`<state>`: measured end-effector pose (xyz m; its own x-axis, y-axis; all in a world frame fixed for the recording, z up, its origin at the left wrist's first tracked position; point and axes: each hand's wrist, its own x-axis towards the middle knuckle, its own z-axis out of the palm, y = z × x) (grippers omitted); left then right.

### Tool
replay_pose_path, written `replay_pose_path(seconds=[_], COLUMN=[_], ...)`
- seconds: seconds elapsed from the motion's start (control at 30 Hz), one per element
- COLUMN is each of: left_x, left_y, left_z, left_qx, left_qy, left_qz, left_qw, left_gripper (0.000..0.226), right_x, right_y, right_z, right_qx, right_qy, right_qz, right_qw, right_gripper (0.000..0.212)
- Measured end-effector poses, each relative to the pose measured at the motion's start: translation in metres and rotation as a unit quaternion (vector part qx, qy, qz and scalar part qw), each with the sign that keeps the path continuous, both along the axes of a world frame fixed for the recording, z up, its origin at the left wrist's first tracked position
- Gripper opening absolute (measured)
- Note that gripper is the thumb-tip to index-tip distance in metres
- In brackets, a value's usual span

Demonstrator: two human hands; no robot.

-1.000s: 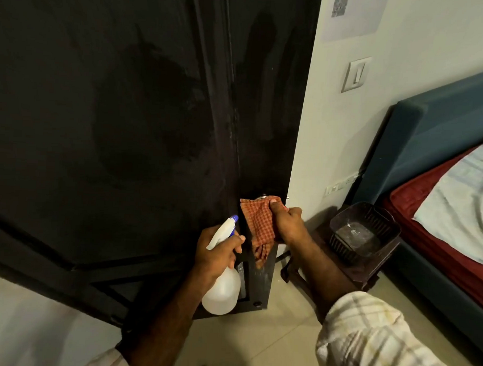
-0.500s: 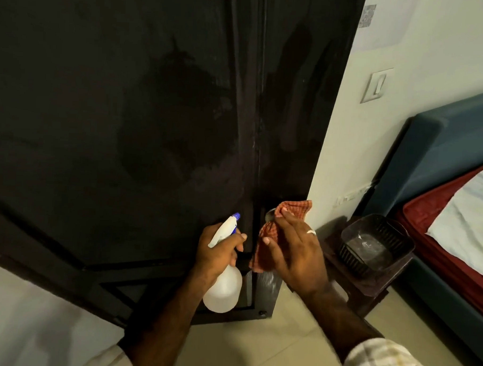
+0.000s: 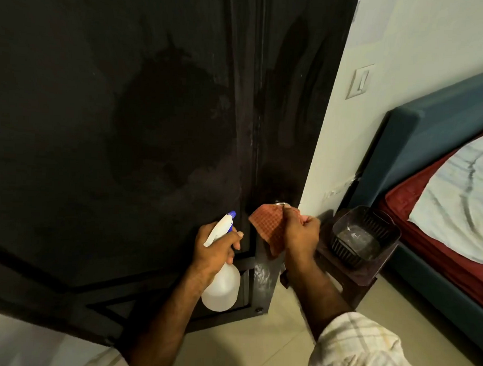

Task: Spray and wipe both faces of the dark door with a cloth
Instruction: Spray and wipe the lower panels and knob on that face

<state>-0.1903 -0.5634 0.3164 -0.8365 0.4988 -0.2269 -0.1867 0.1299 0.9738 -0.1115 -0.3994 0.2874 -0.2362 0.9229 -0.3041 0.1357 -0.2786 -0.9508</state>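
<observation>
Head cam view, looking down at my own arms. The dark door [image 3: 132, 117] fills most of the shot, from the left edge across to the white wall [image 3: 398, 112]. There's a big darker damp patch [image 3: 168, 124] on the main panel and some smeary streaks on the narrow strip next to the wall.

My left hand [image 3: 216, 246] has its fingers wrapped round the neck of the white spray bottle [image 3: 221, 281], with the blue nozzle tip [image 3: 232, 214] pointing up towards the door. The bottle body hangs below my fist, in front of the lower panel.

My right hand [image 3: 301, 235] has its fingers curled round the orange checked cloth [image 3: 268, 228], bunched up and held against the door's edge, low down. Just above the cloth there's a bit of shiny metal [image 3: 280, 203] poking out; can't tell if it's a handle or a latch. My plaid sleeve [image 3: 363, 351] shows at the bottom right.

Right beside my cloth hand is a dark plastic basket [image 3: 366, 238] sitting on a small dark stool [image 3: 341, 275], pushed up against the wall. Further right is the bed with a teal headboard [image 3: 431, 130], a red sheet [image 3: 416, 212] and a pale pillow [image 3: 461, 203]. A light switch [image 3: 360, 80] sits on the wall above the headboard. Floor is pale tile [image 3: 255, 346].
</observation>
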Motion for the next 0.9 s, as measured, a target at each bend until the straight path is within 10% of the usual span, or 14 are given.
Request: replay_pose_path(seconds=[0.07,0.13,0.23,0.3,0.5,0.6,0.7,0.9], left_x=[-0.010,-0.022,-0.035,-0.043,-0.057,-0.062,-0.062,-0.068], left_y=[-0.004,-0.008,-0.013,-0.016,-0.027,-0.028,-0.029,-0.028], left_z=[-0.001,-0.002,-0.001,-0.001,-0.006,-0.012,-0.015,-0.012], left_qx=[0.008,0.013,0.023,0.022,0.022,0.015,0.017,0.033], left_qy=[0.002,0.008,0.014,0.017,-0.017,-0.037,-0.049,-0.061], left_qz=[-0.017,-0.041,-0.070,-0.088,-0.113,-0.124,-0.134,-0.123], left_qw=[1.000,0.999,0.997,0.996,0.993,0.992,0.990,0.990], left_gripper=[0.011,0.013,0.015,0.016,0.014,0.017,0.020,0.023], right_x=[-0.003,-0.006,0.005,0.011,-0.017,-0.031,-0.032,-0.036], right_y=[-0.016,-0.020,-0.002,0.009,-0.004,0.018,0.043,-0.011], right_z=[0.000,-0.012,-0.033,-0.035,-0.012,-0.014,-0.023,0.009], right_qx=[0.306,0.529,0.668,0.694,0.443,0.140,-0.202,0.072], right_qy=[-0.072,-0.181,-0.282,-0.281,-0.183,-0.058,0.161,-0.049], right_qz=[0.022,0.118,0.204,0.203,0.073,-0.074,-0.061,-0.032], right_qw=[0.949,0.821,0.658,0.630,0.875,0.986,0.964,0.996], right_gripper=[0.041,0.043,0.048,0.047,0.047,0.050,0.052,0.040])
